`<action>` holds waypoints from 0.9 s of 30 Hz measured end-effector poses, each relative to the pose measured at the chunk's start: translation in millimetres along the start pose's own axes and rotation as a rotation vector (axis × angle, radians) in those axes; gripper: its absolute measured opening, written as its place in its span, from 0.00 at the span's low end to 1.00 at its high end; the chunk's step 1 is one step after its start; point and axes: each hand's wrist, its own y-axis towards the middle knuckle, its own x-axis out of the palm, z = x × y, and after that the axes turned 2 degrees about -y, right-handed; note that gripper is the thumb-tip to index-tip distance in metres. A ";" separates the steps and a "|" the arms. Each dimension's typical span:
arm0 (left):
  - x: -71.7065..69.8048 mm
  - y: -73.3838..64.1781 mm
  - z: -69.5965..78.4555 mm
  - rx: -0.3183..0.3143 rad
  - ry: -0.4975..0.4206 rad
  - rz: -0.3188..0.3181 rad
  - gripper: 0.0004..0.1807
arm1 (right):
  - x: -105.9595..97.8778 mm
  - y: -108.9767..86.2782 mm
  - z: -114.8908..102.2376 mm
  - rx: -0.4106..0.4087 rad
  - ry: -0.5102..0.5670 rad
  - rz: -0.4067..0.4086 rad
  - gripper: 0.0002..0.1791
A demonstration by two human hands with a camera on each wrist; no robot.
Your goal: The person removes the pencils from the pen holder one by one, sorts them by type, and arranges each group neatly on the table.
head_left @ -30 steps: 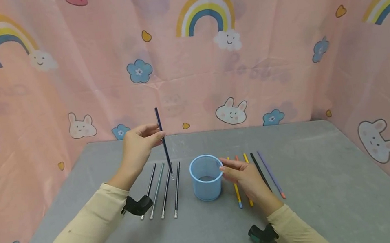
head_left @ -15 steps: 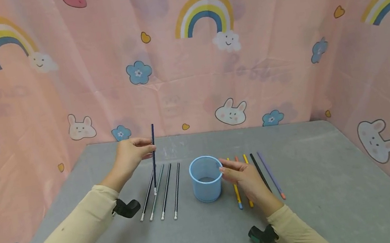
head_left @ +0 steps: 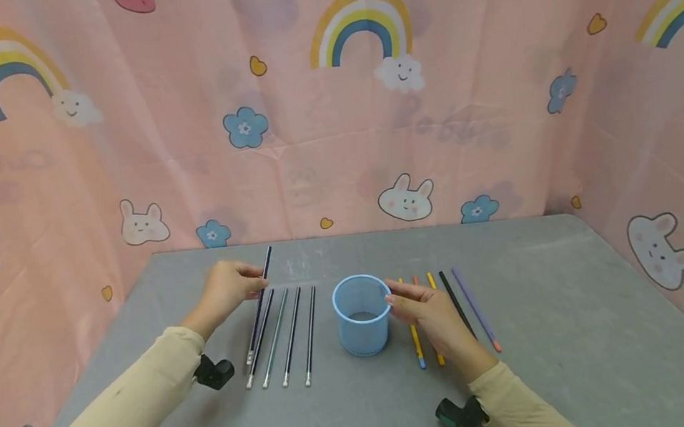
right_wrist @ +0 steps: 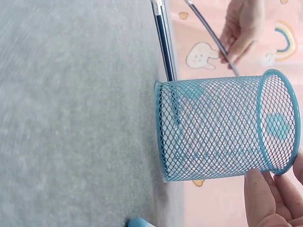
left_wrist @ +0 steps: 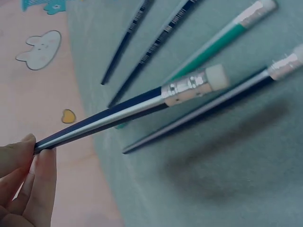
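Note:
My left hand [head_left: 229, 290] pinches a dark blue pencil [left_wrist: 118, 113] near its far end, between thumb and fingers. It slants, its white eraser low toward me, just left of a row of pencils. In that row lie several eraser-tipped pencils, mostly dark, one of them a green pencil [head_left: 276, 339]. The left wrist view shows the held pencil raised over the table, with a shadow below. My right hand [head_left: 437, 320] grips the rim of a light blue mesh pencil cup [right_wrist: 213, 127], thumb and fingers on its right side. The cup stands upright with no pencils inside.
Right of the cup, partly under my right hand, lie more pencils: a yellow pencil [head_left: 417, 344] with a blue tip, a black pencil [head_left: 455, 303] and a purple pencil [head_left: 475, 308] among them. A pink printed curtain [head_left: 334, 157] surrounds the grey table [head_left: 558, 329].
My left hand has moved left and down with the dark blue pencil, which has gone from near upright to slanted beside the row's left end. The right hand and cup have stayed put.

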 end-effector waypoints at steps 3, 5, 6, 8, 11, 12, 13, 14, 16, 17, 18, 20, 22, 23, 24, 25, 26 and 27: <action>1.0 2.4 -7.3 -0.013 0.010 -0.008 0.16 | -0.3 0.0 0.8 0.005 -0.004 0.002 0.23; 1.1 2.8 -10.7 -0.028 0.016 -0.009 0.15 | -0.1 0.1 0.8 0.008 -0.001 0.002 0.23; 1.2 3.1 -12.4 -0.037 0.024 -0.005 0.15 | 0.0 0.0 0.8 0.007 -0.002 0.000 0.23; 1.0 3.7 -15.4 -0.050 0.046 -0.010 0.14 | 0.2 -0.1 0.4 0.008 0.001 -0.002 0.23; 1.5 6.3 -20.4 -0.077 0.082 -0.011 0.14 | 0.3 0.1 -0.2 0.013 0.003 0.004 0.23; 1.9 7.7 -22.6 -0.083 0.091 -0.011 0.14 | 0.3 0.1 -0.5 0.011 0.002 0.005 0.23; 2.4 8.9 -24.8 -0.087 0.103 -0.019 0.14 | 0.3 0.1 -0.9 0.010 0.001 0.006 0.23; 3.1 10.2 -26.9 -0.097 0.108 -0.018 0.13 | 0.2 0.0 -1.0 0.008 -0.001 0.004 0.23; 4.8 12.3 -30.8 -0.105 0.122 -0.025 0.12 | 0.1 0.1 -1.3 0.001 -0.003 0.000 0.23; 5.6 13.2 -32.4 -0.106 0.130 -0.029 0.12 | 0.1 0.0 -1.2 -0.002 -0.004 -0.001 0.23; 6.3 13.9 -33.7 -0.107 0.138 -0.033 0.12 | 0.1 -0.1 -1.2 -0.005 -0.006 -0.002 0.23; 7.7 15.1 -35.7 -0.109 0.148 -0.038 0.11 | -0.1 -0.1 -1.0 -0.003 -0.008 -0.002 0.23; 8.8 16.2 -37.2 -0.104 0.156 -0.037 0.11 | 0.0 -0.4 -1.2 -0.002 -0.008 -0.001 0.23; 9.3 16.6 -37.9 -0.099 0.158 -0.035 0.10 | -0.1 -0.5 -1.2 0.000 -0.008 0.001 0.23; 9.7 16.9 -38.5 -0.102 0.156 -0.031 0.10 | -0.1 -0.6 -1.4 0.000 -0.009 0.000 0.23; 10.1 17.3 -39.6 -0.101 0.160 -0.030 0.09 | -0.2 -0.8 -1.5 0.000 -0.009 0.000 0.23; 10.1 17.6 -40.8 -0.103 0.162 -0.029 0.09 | -0.4 -0.9 -1.5 0.000 -0.007 0.000 0.23; 10.3 17.6 -41.8 -0.103 0.164 -0.030 0.08 | -0.6 -1.1 -1.6 0.002 -0.007 0.001 0.23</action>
